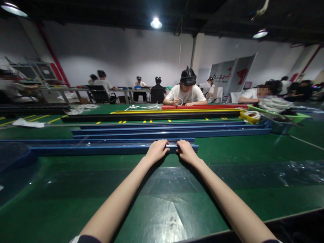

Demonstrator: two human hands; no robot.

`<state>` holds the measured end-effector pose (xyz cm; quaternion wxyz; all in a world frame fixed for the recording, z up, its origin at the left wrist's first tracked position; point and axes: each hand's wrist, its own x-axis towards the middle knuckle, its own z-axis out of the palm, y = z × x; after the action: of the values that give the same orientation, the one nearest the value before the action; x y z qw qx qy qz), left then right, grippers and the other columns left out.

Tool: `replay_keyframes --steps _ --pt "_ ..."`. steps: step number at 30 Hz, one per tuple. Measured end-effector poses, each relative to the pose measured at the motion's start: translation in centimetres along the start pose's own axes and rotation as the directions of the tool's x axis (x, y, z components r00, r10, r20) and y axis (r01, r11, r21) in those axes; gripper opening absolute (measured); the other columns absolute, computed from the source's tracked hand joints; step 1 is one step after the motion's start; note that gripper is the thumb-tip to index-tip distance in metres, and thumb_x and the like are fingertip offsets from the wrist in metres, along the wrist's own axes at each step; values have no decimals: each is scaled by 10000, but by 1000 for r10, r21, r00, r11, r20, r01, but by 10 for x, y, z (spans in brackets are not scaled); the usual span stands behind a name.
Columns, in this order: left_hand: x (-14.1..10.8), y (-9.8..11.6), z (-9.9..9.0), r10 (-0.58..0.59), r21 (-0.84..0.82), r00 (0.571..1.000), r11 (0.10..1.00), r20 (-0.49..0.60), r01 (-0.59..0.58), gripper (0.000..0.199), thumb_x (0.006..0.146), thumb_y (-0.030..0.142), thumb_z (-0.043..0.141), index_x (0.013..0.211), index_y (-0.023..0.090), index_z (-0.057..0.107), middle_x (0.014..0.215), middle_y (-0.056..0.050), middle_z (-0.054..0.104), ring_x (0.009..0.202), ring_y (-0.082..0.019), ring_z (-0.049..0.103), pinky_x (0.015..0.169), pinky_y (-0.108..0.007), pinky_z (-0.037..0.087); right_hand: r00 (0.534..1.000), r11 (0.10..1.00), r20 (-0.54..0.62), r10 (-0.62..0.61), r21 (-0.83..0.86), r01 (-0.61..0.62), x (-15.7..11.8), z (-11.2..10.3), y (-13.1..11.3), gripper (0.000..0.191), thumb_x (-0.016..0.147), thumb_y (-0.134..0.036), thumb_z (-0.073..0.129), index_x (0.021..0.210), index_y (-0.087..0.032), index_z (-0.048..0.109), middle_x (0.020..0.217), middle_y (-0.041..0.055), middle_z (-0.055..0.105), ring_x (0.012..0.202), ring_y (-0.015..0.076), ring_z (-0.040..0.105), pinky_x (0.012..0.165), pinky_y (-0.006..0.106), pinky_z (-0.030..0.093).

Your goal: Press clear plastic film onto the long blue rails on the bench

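Blue channel (101,150) | left end cropped | left hand (157,151), right hand (186,152): grip unclear

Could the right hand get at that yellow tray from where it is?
Probably not without leaning in. The right hand is at the front blue rail, its arm outstretched; the yellow tray lies farther across the table, with more blue rails between, though they look low.
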<state>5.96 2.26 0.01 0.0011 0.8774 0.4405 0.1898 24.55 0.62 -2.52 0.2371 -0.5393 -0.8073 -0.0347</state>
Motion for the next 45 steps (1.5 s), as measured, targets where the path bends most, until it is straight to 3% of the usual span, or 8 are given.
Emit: replay_keyframes --steps 3,8,12,15,19,26,41,45 --pt "-12 -11 -4 -49 117 997 992 -54 55 252 848 438 490 950 217 554 997 -32 644 968 -198 566 815 -298 389 1000 1000 -15 6 1 -6 -1 2 0 173 735 -80 478 879 -166 521 911 88 586 895 217 496 762 323 339" --pt "-24 -26 -7 -33 258 997 965 -69 50 380 852 551 414 903 202 556 997 -68 628 967 -215 542 820 -320 344 999 999 -6 41 30 -41 0 3 6 195 715 -80 468 881 -172 513 931 79 595 924 222 500 798 351 315" --pt "-25 -27 -5 33 315 997 949 -70 -10 391 872 536 376 924 192 556 996 -84 614 948 -220 529 804 -323 332 994 994 -14 109 31 -108 -8 -8 22 44 787 -218 491 802 -182 511 902 70 609 892 214 518 805 353 308" --pt "-23 -22 1 124 338 989 937 -83 -89 349 882 490 396 931 182 553 949 -80 611 912 -215 529 773 -318 336 983 984 -15 181 6 -180 -18 -19 38 205 803 -383 515 750 -186 503 858 54 622 834 211 535 780 347 310" --pt "-18 -12 14 195 349 971 927 -139 -136 275 870 419 471 956 170 550 892 -63 609 865 -209 537 733 -315 347 974 973 -36 222 -63 -224 -27 -26 55 297 792 -472 513 731 -182 504 842 49 631 853 226 549 766 348 302" --pt "-14 -9 19 154 296 974 950 -166 -100 286 872 439 459 915 179 572 890 -52 616 849 -184 553 716 -285 379 975 968 -43 220 -111 -224 -29 -24 57 315 812 -483 471 725 -181 503 853 53 630 859 221 550 748 343 292" --pt "-3 -7 9 -26 200 1000 979 -13 28 389 846 541 439 844 207 637 923 -25 651 873 -186 599 632 -253 398 973 962 -11 229 -148 -228 -29 -27 54 314 832 -479 454 766 -178 515 907 74 628 911 228 539 771 351 286" --pt "-5 -7 12 -12 207 998 978 -57 24 409 843 548 437 811 190 632 896 -41 649 847 -188 594 638 -260 391 973 961 -8 232 -154 -230 -29 -27 55 313 830 -478 462 767 -177 515 909 72 631 913 230 544 766 353 287"
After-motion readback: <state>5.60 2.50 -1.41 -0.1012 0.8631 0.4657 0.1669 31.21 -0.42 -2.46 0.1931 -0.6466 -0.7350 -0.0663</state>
